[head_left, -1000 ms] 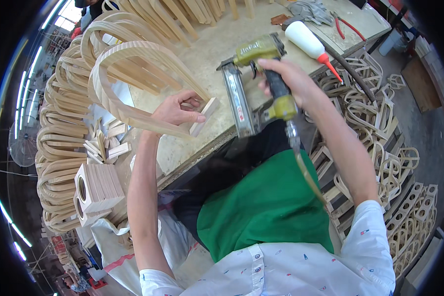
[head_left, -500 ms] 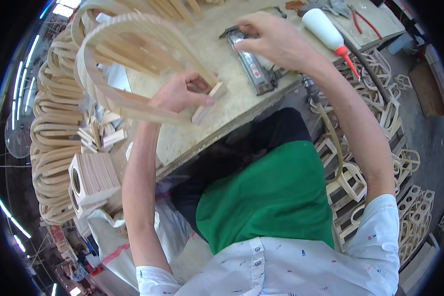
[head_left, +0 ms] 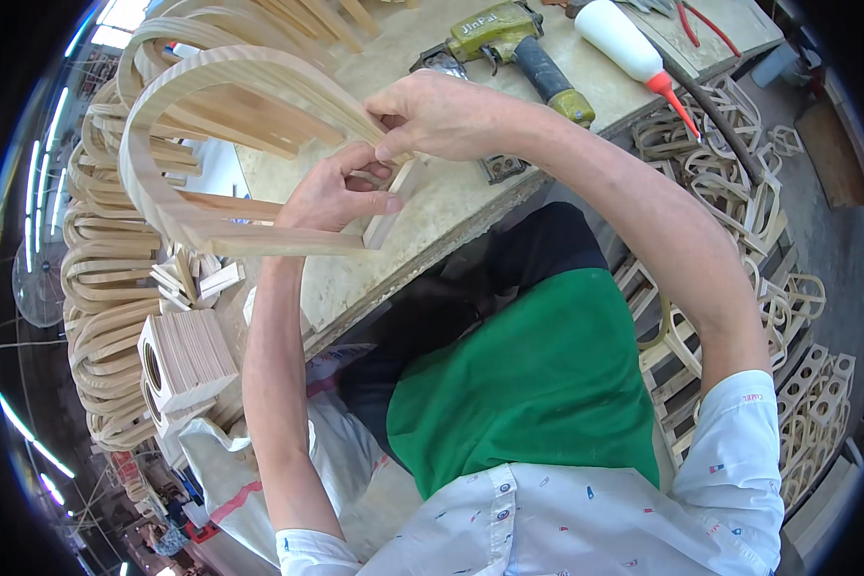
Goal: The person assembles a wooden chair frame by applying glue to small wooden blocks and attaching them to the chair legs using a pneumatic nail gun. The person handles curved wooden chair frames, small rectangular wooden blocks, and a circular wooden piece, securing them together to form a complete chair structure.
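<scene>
A U-shaped bent wooden frame [head_left: 293, 241] rests on the workbench, its curve to the left and its two leg ends toward the middle. A short wooden strip [head_left: 382, 227] spans the leg ends. My left hand [head_left: 328, 192] reaches inside the frame and is closed on the strip, thumb over its face. With thumb and fingers, my right hand [head_left: 432, 113] pinches the end of the far leg; its fingertips partly hide that joint. Behind my right hand lies a green pneumatic nail gun [head_left: 494, 34] with a dark grip, its magazine partly covered by my forearm.
A white squeeze bottle [head_left: 619, 38] with a red nozzle lies at the bench's [head_left: 346, 288] right, near red-handled pliers [head_left: 710, 29]. More bent frames [head_left: 110, 288] are stacked left, beside small wood offcuts [head_left: 202, 278] and a layered block [head_left: 190, 355]. Wooden parts [head_left: 730, 163] cover the lower right.
My right hand has moved left from the nail gun to the far leg end. The nail gun now lies turned on the bench. Frame and strip have shifted slightly left.
</scene>
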Motion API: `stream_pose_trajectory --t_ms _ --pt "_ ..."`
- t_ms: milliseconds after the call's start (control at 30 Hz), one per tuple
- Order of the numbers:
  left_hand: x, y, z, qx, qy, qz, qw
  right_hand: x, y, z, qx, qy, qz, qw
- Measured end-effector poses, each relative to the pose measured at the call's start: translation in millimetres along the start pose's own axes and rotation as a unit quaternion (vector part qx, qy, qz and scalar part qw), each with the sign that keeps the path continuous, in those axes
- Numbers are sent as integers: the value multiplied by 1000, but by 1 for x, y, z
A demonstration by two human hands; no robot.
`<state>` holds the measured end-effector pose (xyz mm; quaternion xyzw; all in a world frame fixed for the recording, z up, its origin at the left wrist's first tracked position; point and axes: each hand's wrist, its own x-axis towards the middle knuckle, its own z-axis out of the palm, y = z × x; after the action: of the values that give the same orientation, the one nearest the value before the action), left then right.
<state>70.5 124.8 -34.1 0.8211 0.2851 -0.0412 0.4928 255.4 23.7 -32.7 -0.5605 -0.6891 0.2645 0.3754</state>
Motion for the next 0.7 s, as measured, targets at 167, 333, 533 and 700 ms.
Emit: stream_pose_trajectory --t_ms 167,333,533,700 --pt "-1 7 3 17 5 -2 1000 -1 0 -5 -19 -13 0 1000" --pt "-2 8 5 26 10 0 1000 -2 -7 -10 -20 -26 8 999" --pt "-2 11 5 18 10 -3 1000 -1 -4 -10 -20 -27 2 999" --pt "0 4 6 19 15 1 1000 0 0 -9 -12 -28 4 1000"
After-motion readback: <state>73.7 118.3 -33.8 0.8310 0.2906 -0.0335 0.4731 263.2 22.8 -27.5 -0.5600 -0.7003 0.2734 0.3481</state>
